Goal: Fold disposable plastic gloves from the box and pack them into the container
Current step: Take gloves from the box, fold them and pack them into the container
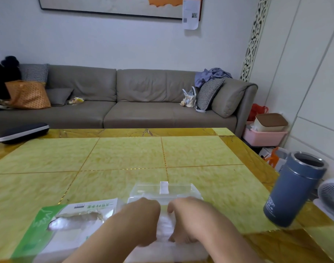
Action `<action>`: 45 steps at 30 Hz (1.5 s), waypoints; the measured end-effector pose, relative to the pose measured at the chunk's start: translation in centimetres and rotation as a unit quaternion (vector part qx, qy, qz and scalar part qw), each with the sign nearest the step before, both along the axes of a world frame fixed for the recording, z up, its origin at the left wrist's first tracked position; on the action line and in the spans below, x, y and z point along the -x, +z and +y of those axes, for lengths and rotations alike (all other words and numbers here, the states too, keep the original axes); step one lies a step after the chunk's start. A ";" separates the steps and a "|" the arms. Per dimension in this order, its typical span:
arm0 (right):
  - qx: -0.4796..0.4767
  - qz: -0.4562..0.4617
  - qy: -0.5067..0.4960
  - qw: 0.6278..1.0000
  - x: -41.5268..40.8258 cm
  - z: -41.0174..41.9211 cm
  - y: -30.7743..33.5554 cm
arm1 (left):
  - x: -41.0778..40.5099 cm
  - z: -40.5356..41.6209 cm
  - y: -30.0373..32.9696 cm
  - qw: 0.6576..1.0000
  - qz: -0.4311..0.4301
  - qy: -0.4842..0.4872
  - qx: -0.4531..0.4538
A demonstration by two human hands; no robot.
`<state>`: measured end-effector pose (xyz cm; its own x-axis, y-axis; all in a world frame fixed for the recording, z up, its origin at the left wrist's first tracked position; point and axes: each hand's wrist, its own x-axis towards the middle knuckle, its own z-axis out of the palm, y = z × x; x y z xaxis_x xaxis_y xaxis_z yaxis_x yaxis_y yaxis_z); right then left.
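A green and white glove box (67, 223) lies flat at the near left of the table, its torn opening showing plastic inside. A clear plastic container (163, 190) with a white latch sits just beyond my hands. A thin translucent plastic glove (165, 227) lies on the table between my hands. My left hand (143, 219) and my right hand (187, 219) are side by side, fingers curled down onto the glove's edges and pinching it. The fingertips are hidden under the hands.
A blue-grey open thermos (293, 190) stands at the table's right edge. A dark case (23, 132) lies at the far left corner. Beyond the yellow tiled table (124, 154) is a grey sofa (124, 99). A white fan (331, 196) sits right of the table.
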<state>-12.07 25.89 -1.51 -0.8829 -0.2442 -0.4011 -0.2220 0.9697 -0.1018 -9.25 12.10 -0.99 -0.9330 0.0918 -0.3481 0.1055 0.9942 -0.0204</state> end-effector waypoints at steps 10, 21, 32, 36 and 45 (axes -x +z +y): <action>0.076 0.255 -0.037 0.963 -0.3 -0.2 2.2 | -1.3 -6.6 1.9 0.929 0.267 0.031 -0.253; 0.238 0.338 0.034 0.910 0.3 -3.6 -1.2 | -2.9 -17.5 -3.1 0.951 0.137 0.180 -0.212; 0.205 0.187 0.316 0.907 -3.2 -11.3 -3.6 | -2.3 -17.7 -4.0 0.939 0.197 0.163 -0.230; 0.223 0.180 0.322 0.902 -2.9 -11.0 -3.7 | -2.2 -17.7 -3.9 0.922 0.240 0.161 -0.256; 0.245 0.156 0.316 0.903 -2.6 -10.5 -3.9 | -3.4 -18.9 -2.9 0.936 0.207 0.156 -0.237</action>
